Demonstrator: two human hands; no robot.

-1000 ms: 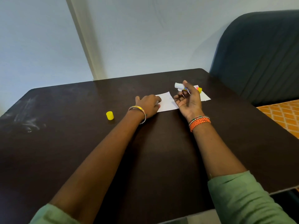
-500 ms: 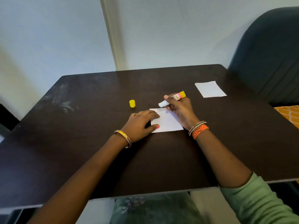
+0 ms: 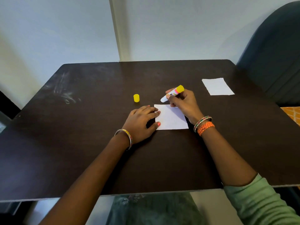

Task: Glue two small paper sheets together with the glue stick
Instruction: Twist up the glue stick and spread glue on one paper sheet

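A small white paper sheet (image 3: 172,118) lies on the dark table (image 3: 81,143) in front of me. My left hand (image 3: 141,121) rests flat on its left edge, fingers and thumb touching the paper. My right hand (image 3: 183,103) grips the uncapped glue stick (image 3: 172,93), white tip pointing down-left just above the sheet's far edge, yellow base up. A second white sheet (image 3: 217,86) lies apart at the far right. The yellow cap (image 3: 136,98) stands on the table left of the glue stick.
A dark upholstered seat back (image 3: 274,51) stands at the table's right. The wall is close behind the far edge. Chalky scuffs (image 3: 65,93) mark the table's far left. The near table edge runs just below my forearms.
The view has dropped and pulled back since a second ago. The near sheet now lies closer to me, away from the second sheet. My right hand has turned over, the glue tip now pointing down over the paper.
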